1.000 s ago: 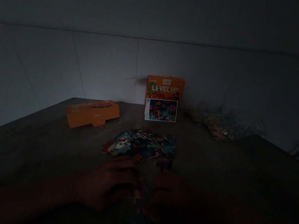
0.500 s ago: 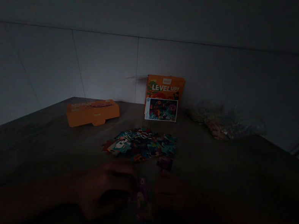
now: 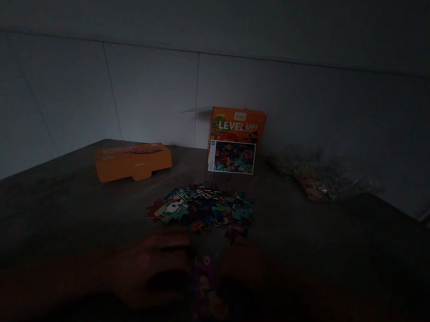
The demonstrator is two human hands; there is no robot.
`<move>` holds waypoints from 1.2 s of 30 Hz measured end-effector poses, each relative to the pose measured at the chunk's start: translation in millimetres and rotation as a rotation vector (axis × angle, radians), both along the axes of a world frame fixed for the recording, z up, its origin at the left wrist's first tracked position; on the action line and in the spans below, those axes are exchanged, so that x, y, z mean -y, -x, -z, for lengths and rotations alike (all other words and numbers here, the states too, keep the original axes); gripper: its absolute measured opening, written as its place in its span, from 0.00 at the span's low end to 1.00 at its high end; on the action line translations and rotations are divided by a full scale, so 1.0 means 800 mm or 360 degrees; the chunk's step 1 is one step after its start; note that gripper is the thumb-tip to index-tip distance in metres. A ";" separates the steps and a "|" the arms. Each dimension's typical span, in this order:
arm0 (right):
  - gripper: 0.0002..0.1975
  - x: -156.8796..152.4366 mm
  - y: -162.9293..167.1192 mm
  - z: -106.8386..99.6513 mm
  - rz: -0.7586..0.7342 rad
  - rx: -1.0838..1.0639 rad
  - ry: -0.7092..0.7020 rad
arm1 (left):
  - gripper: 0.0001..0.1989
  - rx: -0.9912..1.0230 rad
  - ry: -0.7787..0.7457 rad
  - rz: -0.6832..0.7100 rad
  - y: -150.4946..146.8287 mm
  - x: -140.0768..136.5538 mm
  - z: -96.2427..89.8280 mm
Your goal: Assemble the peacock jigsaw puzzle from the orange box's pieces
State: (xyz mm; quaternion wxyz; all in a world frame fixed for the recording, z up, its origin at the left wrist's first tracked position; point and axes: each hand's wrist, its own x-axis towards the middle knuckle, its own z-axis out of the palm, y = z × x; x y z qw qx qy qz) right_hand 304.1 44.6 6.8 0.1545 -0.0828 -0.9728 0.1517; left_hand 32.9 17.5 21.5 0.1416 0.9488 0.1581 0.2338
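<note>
In the dim light, a strip of joined jigsaw puzzle pieces (image 3: pixel 205 284), purple at the top and darker below, lies on the table between my hands. My left hand (image 3: pixel 150 266) has its fingers curled against the strip's left edge, thumb below. Along the right edge my right hand (image 3: pixel 243 271) is bent over the pieces, its fingers very dark, with a fingertip or thumb seeming to rest on the strip. Just beyond sits a heap of loose puzzle pieces (image 3: pixel 207 207), with a purple piece (image 3: pixel 236 233) at its near right side.
An orange "LEVEL UP!" box (image 3: pixel 238 123) stands against the wall, a picture card (image 3: pixel 233 159) leaning on its front. To the left lies an orange box lid (image 3: pixel 135 163). Clear plastic bags (image 3: pixel 324 177) with contents lie at the back right of the grey table (image 3: pixel 47 192).
My right hand has shifted slightly up and left, its thumb or fingertip now showing over the strip. My left hand has moved only a little. Heap and boxes are unchanged.
</note>
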 end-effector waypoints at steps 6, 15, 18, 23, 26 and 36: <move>0.23 -0.002 0.000 0.005 0.0033 -0.0027 0.0140 | 0.10 -0.0051 -0.0005 0.0104 -0.002 -0.002 -0.001; 0.20 0.006 -0.002 -0.014 0.0287 -0.0018 0.0353 | 0.09 -0.0094 0.0009 -0.0148 -0.006 0.000 -0.003; 0.25 0.007 -0.004 -0.012 0.0462 0.0030 0.0285 | 0.10 -0.0116 0.0015 -0.0171 -0.005 0.000 -0.002; 0.23 0.006 -0.005 -0.009 0.0431 0.0039 0.0229 | 0.14 -0.0120 0.0007 -0.0153 -0.003 0.001 0.000; 0.21 0.003 -0.005 -0.008 0.0343 0.0002 0.0205 | 0.14 -0.0109 0.0007 -0.0155 -0.003 0.001 0.001; 0.24 0.005 -0.006 -0.011 0.0463 0.0080 0.0302 | 0.26 -0.0154 0.0044 -0.0049 -0.004 -0.002 -0.003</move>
